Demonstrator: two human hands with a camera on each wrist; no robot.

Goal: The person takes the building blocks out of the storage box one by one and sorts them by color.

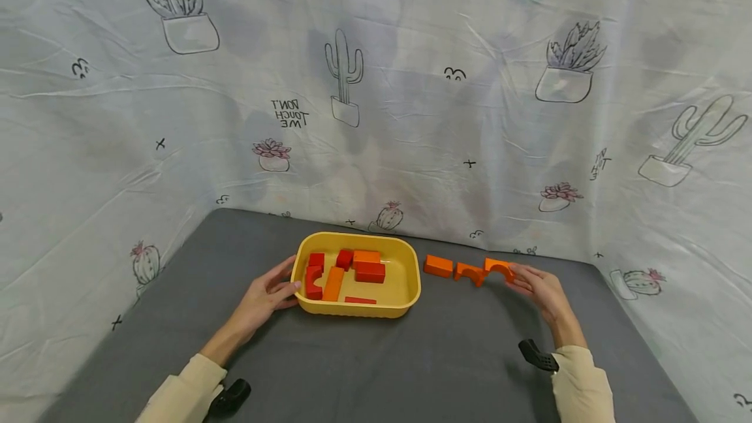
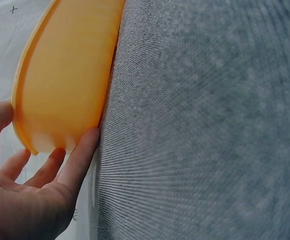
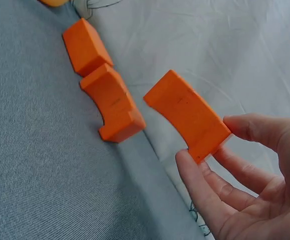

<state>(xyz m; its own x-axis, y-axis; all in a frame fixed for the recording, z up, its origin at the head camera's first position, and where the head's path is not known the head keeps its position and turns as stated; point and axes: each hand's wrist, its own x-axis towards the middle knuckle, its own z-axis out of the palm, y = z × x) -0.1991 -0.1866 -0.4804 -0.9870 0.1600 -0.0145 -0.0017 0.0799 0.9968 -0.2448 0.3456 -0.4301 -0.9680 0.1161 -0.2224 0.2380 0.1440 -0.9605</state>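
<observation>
My left hand [image 1: 264,296] touches the left end of a yellow plastic tray [image 1: 352,309], its fingers spread. In the left wrist view the fingertips rest along the tray's end wall [image 2: 67,95], from the rim down to the tabletop. An orange arch block [image 1: 498,266] is pinched by one end between the thumb and fingers of my right hand [image 1: 545,296]. It is held up over the table in the right wrist view. To its left a second orange arch block [image 3: 114,102] and an orange rectangular block [image 3: 86,47] lie end to end.
Inside the tray lie several blocks: red rectangles [image 1: 370,272], a red arch [image 1: 313,282] and orange bars [image 1: 333,284]. A grey cloth [image 1: 376,364] covers the table. A white curtain [image 1: 411,149] with cactus drawings hangs behind and at both sides.
</observation>
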